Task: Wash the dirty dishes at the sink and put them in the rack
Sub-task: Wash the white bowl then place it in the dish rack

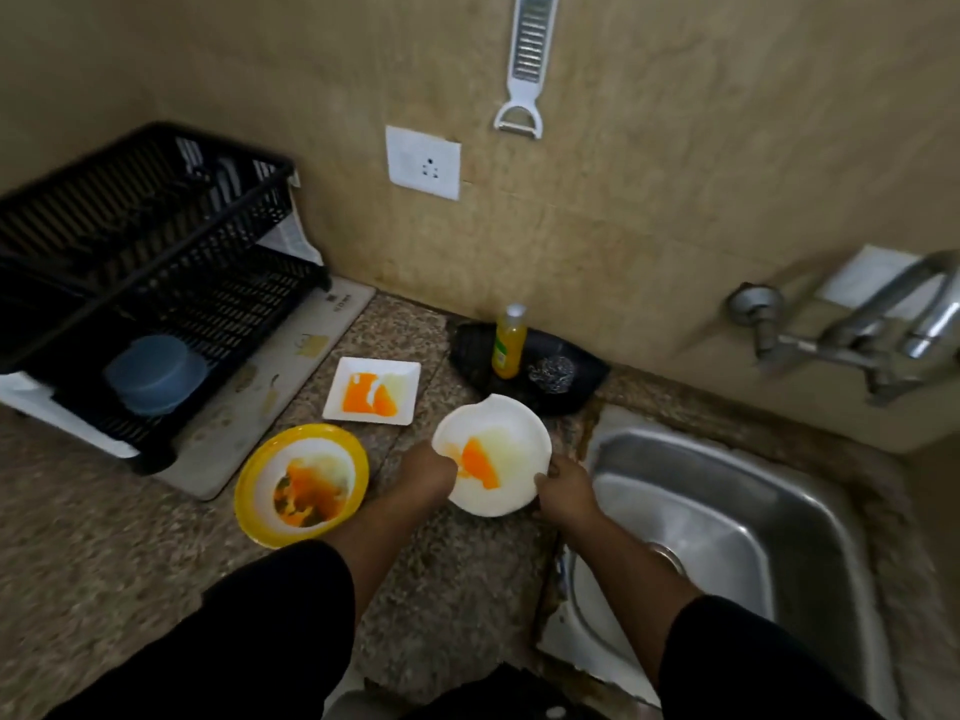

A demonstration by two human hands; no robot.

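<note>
A round white plate with orange smears is held over the counter just left of the steel sink. My left hand grips its left rim and my right hand grips its right rim. A yellow-rimmed bowl with orange and dark residue sits on the counter to the left. Behind it lies a square white plate with orange stains. The black dish rack stands at far left, with a blue container on its lower tier.
A yellow soap bottle and a steel scrubber rest on a black tray behind the plate. The tap juts from the wall at right. A socket and a grater are on the wall.
</note>
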